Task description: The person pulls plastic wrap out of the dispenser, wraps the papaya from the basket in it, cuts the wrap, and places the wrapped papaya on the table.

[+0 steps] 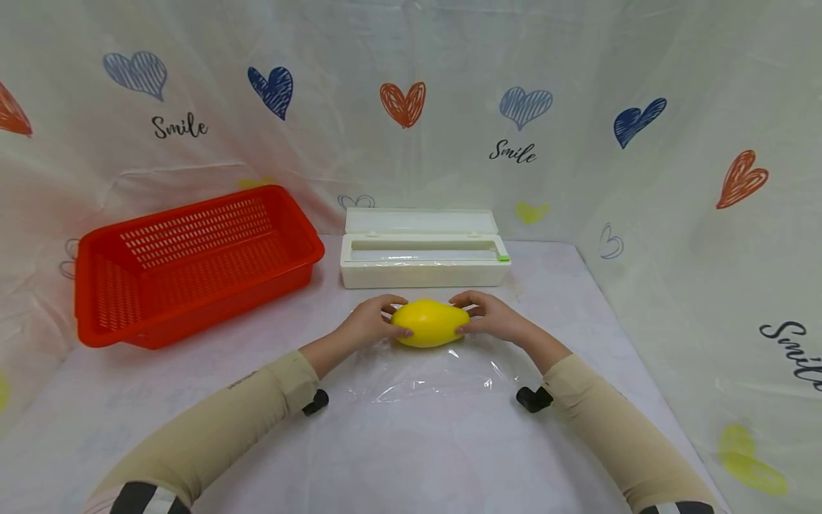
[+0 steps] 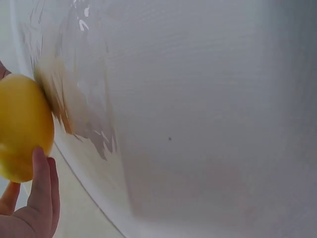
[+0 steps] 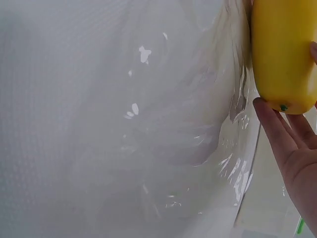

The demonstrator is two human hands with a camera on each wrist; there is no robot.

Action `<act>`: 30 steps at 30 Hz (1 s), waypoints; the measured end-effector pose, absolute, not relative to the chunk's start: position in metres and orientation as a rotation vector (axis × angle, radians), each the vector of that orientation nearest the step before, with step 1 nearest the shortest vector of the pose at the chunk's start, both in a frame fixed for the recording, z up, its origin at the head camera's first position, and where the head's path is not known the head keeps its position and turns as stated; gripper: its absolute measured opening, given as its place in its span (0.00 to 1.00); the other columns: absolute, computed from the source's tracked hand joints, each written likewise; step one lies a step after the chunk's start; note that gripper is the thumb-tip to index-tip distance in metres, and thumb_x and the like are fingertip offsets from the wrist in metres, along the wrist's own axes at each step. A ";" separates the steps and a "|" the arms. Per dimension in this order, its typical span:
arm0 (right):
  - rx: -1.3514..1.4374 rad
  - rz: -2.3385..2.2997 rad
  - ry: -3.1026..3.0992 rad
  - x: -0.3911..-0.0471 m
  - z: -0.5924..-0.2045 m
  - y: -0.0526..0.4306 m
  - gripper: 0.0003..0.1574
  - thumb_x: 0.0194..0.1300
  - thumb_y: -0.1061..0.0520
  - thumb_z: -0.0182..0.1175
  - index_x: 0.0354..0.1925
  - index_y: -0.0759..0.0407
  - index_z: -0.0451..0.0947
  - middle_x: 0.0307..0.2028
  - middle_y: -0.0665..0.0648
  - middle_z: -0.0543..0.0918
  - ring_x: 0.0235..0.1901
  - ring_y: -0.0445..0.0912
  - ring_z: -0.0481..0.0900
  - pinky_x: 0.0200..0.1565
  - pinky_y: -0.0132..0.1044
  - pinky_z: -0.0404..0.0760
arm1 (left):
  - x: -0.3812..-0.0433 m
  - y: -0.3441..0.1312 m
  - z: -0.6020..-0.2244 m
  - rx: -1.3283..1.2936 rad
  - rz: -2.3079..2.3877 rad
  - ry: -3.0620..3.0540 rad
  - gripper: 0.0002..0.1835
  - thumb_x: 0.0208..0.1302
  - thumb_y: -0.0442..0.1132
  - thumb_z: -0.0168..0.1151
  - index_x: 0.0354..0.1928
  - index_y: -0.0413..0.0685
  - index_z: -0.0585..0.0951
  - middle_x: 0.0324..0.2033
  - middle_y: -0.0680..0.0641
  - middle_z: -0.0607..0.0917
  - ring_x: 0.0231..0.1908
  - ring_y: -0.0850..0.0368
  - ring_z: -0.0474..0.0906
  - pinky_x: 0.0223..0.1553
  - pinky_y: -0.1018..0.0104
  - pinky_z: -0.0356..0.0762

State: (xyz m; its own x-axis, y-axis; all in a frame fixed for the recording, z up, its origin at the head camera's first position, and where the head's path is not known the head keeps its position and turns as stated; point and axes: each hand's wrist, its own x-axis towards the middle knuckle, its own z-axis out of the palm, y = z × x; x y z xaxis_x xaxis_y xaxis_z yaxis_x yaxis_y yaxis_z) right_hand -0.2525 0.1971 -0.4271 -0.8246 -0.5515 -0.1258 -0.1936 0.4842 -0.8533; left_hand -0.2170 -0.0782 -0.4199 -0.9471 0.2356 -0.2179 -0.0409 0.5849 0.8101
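Note:
A smooth yellow mango (image 1: 429,323) lies between my two hands, above a sheet of clear cling film (image 1: 437,375) spread on the table. My left hand (image 1: 371,319) grips its left end with thumb and fingers; in the left wrist view, fingers (image 2: 41,186) touch its side. My right hand (image 1: 491,315) holds the other end, where a small green spot shows in the right wrist view. Crinkled film (image 3: 198,129) lies close beside the mango there. Behind the hands stands a white cling film box (image 1: 426,275) with its lid up.
A red plastic basket (image 1: 199,310) with perforated walls stands at the back left. The box's lid (image 1: 420,221) leans toward a curtain (image 1: 449,43) printed with hearts, and a green piece (image 1: 503,258) sits at the box's right end. A white cloth (image 1: 411,457) covers the table.

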 end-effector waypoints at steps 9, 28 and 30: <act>-0.564 -1.339 2.434 -0.259 -0.428 0.187 0.35 0.56 0.64 0.71 0.60 0.64 0.71 0.60 0.62 0.73 0.60 0.61 0.70 0.57 0.48 0.75 | -0.230 -0.076 -0.420 0.298 1.319 2.620 0.37 0.48 0.33 0.78 0.62 0.48 0.75 0.57 0.41 0.77 0.51 0.44 0.77 0.55 0.54 0.75; -0.574 -1.355 2.427 -0.257 -0.426 0.194 0.38 0.57 0.62 0.71 0.63 0.68 0.68 0.62 0.66 0.72 0.60 0.62 0.70 0.58 0.52 0.72 | -0.225 -0.093 -0.419 0.331 1.181 2.602 0.39 0.49 0.37 0.78 0.65 0.48 0.72 0.59 0.41 0.76 0.54 0.43 0.74 0.56 0.52 0.74; -0.563 -1.332 2.416 -0.256 -0.426 0.195 0.37 0.58 0.60 0.70 0.63 0.66 0.69 0.61 0.65 0.72 0.59 0.61 0.71 0.58 0.51 0.73 | -0.224 -0.093 -0.419 0.328 1.195 2.590 0.39 0.50 0.37 0.77 0.65 0.48 0.71 0.59 0.41 0.76 0.54 0.43 0.75 0.56 0.52 0.74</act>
